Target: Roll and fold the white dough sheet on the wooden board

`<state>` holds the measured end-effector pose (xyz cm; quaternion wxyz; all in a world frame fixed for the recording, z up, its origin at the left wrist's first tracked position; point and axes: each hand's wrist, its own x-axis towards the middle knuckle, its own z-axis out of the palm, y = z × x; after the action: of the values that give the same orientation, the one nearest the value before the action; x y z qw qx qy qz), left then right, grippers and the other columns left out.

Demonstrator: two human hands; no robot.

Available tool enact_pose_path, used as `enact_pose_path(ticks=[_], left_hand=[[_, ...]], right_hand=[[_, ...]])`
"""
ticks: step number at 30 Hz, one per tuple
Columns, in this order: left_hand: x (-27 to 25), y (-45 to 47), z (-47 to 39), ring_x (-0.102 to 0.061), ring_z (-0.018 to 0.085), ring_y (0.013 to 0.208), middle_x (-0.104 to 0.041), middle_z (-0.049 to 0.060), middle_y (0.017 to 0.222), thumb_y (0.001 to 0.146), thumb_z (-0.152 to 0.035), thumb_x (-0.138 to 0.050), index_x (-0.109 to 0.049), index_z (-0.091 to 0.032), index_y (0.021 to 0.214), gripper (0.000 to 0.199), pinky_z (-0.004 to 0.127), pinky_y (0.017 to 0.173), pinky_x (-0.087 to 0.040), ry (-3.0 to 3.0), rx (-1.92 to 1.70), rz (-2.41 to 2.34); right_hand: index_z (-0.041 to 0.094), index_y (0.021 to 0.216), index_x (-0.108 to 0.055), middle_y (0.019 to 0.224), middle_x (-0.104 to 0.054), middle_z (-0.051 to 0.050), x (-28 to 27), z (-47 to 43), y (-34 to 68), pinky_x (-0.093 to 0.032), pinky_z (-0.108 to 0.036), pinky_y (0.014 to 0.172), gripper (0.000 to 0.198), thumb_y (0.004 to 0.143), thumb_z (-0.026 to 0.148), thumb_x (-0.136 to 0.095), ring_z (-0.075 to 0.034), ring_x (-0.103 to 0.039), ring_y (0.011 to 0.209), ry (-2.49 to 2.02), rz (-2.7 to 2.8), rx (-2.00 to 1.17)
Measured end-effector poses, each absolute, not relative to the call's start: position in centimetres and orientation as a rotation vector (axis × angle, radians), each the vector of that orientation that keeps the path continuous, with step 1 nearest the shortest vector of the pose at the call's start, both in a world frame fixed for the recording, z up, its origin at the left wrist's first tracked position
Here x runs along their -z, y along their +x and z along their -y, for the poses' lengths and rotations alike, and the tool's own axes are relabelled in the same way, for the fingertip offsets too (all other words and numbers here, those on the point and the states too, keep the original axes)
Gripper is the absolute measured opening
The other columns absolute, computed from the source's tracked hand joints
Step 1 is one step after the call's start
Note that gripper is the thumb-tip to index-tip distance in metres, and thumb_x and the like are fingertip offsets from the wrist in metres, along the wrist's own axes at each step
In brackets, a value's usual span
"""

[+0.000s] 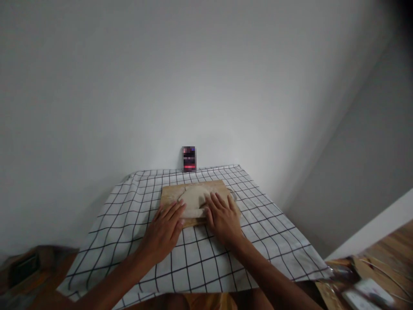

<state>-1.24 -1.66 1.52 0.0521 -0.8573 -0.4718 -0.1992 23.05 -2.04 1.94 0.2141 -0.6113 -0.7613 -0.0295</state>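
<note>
Head view shows pale, flattened, round-edged dough (194,196), left hand (166,227) and right hand (224,218) flanking it, fingers extended.

Back wall: I see a broad, plain, off-white wall (193,86) filling most of my view. Side wall: a shaded grey wall (364,129) at right, met at a slanting corner. Trim: a flat white skirting board (380,228). Floor: brown wood-look flooring (400,247), lower right. Furniture: a table draped in white, black-gridded cloth (196,269), far edge by the back wall. Light: soft, dim, brightest mid-wall.
</note>
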Motion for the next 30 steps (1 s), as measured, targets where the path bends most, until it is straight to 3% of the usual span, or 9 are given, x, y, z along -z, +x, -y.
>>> enact_pose_path(ticks=[4,7,12,17,25,30], left_hand=[[-1.4,-1.1,1.6,-0.045,0.024,0.155,-0.048,-0.001,0.167,0.108,-0.035,-0.034,-0.041,-0.042,0.164,0.057,0.057,0.132,-0.031,-2.623,0.593,1.438],[-1.4,-1.0,1.2,-0.044,0.023,0.156,-0.048,0.001,0.167,0.108,-0.037,-0.032,-0.041,-0.036,0.165,0.057,0.055,0.133,-0.03,-2.629,0.56,1.463],[-2.4,-0.6,-0.4,-0.051,0.023,0.151,-0.056,0.006,0.161,0.111,-0.039,-0.027,-0.051,-0.026,0.158,0.054,0.057,0.134,-0.025,-2.616,0.493,1.489],[-3.6,0.4,-3.0,-0.052,0.03,0.15,-0.059,0.01,0.158,0.111,-0.037,-0.03,-0.061,-0.018,0.15,0.053,0.061,0.131,-0.03,-2.529,0.46,1.536],[-2.3,-0.1,-1.2,-0.045,0.024,0.155,-0.052,0.007,0.164,0.11,-0.04,-0.031,-0.055,-0.021,0.156,0.055,0.049,0.131,-0.037,-2.485,0.56,1.417],[-2.9,0.2,-2.6,-0.051,0.024,0.151,-0.056,0.01,0.16,0.11,-0.04,-0.031,-0.058,-0.016,0.153,0.056,0.044,0.129,-0.041,-2.495,0.469,1.498]], right_hand=[[0.026,0.155,-0.055,0.167,-0.045,-0.007,-2.4,0.6,23.3,-0.018,-0.054,0.131,0.051,0.113,0.041,-0.03,-0.027,-0.035,0.158,-1.741,2.159,0.052],[0.027,0.152,-0.058,0.166,-0.048,-0.007,-3.1,-0.7,23.4,-0.023,-0.053,0.129,0.05,0.113,0.042,-0.03,-0.027,-0.038,0.156,-1.758,2.198,0.026],[0.025,0.142,-0.065,0.155,-0.06,-0.01,-4.6,-3.5,23.4,-0.032,-0.05,0.124,0.048,0.113,0.042,-0.031,-0.027,-0.049,0.149,-1.774,2.264,0.025],[0.023,0.133,-0.07,0.141,-0.07,-0.009,-5.8,-5.9,23.1,-0.044,-0.039,0.113,0.051,0.114,0.04,-0.025,-0.025,-0.062,0.133,-1.758,2.288,-0.054],[0.024,0.143,-0.063,0.155,-0.06,-0.01,-3.7,-3.8,23.3,-0.036,-0.045,0.122,0.044,0.112,0.035,-0.035,-0.026,-0.051,0.146,-1.754,2.224,0.024],[0.02,0.144,-0.063,0.151,-0.063,-0.011,-4.4,-4.9,23.2,-0.038,-0.039,0.121,0.046,0.113,0.033,-0.032,-0.024,-0.053,0.144,-1.707,2.255,-0.037]])
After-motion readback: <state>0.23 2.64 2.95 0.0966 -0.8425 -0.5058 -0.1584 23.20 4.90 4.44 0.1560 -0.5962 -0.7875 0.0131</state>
